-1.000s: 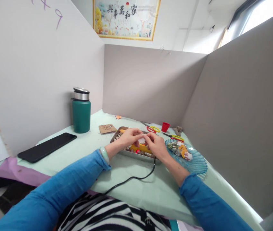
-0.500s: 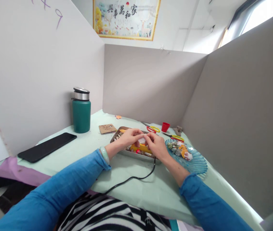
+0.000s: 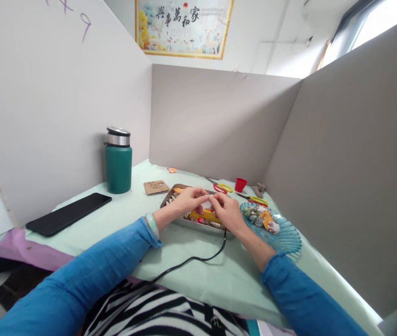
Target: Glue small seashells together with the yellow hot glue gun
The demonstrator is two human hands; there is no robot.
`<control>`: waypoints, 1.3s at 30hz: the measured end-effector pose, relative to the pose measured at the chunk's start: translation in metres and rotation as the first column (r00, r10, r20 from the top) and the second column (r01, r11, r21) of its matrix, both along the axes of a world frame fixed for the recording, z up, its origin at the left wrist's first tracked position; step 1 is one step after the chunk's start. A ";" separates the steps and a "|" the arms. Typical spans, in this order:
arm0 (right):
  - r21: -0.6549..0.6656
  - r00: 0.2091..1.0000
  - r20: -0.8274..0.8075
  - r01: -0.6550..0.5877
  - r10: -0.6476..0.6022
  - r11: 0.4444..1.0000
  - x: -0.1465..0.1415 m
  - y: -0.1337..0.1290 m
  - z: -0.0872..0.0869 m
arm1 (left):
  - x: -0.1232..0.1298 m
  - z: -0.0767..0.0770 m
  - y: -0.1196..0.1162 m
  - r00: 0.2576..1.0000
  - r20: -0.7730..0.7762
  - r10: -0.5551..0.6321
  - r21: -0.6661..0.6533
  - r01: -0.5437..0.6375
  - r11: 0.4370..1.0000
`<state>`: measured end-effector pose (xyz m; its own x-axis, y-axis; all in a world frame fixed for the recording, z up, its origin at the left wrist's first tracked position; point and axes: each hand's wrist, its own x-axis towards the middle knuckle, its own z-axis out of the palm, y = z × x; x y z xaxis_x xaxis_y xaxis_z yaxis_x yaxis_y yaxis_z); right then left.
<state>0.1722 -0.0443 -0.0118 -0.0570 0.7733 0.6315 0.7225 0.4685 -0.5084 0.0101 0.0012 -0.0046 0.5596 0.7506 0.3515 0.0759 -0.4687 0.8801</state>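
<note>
Fingertip to fingertip, my left hand (image 3: 188, 200) and my right hand (image 3: 225, 210) pinch a small white piece (image 3: 206, 204) between them. What exactly it is I cannot make out, as the fingers cover most of it. Both hands are above a metal tray (image 3: 198, 226). In the tray lie a yellow tool (image 3: 203, 216), which looks like a glue gun with a red light on it, and several small pale bits. A black cord (image 3: 191, 259) runs from the tray side toward my lap. Right of my right hand, a blue glass plate (image 3: 289, 238) carries small decorated pieces (image 3: 263, 218).
Behind the tray are two pairs of scissors (image 3: 222, 187), a red cup (image 3: 240, 185) and a brown cardboard piece (image 3: 156, 187). To the left stand a green bottle (image 3: 118, 168) and a black phone (image 3: 70, 213). Grey partitions (image 3: 219, 121) enclose the table.
</note>
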 end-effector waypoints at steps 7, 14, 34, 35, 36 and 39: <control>0.003 1.000 0.004 0.003 -0.003 1.000 -0.001 -0.001 0.001 | 0.000 0.001 -0.001 1.000 -0.009 0.001 0.000 -0.001 1.000; -0.006 1.000 0.020 0.007 -0.007 1.000 0.000 0.000 0.001 | 0.000 -0.002 0.003 0.999 -0.030 0.009 0.025 -0.008 1.000; -0.006 0.999 0.032 0.012 -0.012 1.000 0.000 0.000 0.000 | -0.001 -0.003 0.002 0.990 -0.116 0.080 0.133 -0.064 0.989; -0.007 0.999 0.034 0.013 -0.012 1.000 0.000 0.000 0.000 | -0.001 -0.003 0.002 0.989 -0.118 0.085 0.142 -0.068 0.988; -0.007 0.999 0.037 0.014 -0.014 1.000 0.000 0.000 0.000 | -0.001 -0.003 0.002 0.989 -0.121 0.089 0.151 -0.070 0.986; -0.008 0.999 0.042 0.016 -0.016 1.000 0.000 -0.001 0.001 | -0.001 -0.003 0.001 0.986 -0.135 0.101 0.174 -0.076 0.982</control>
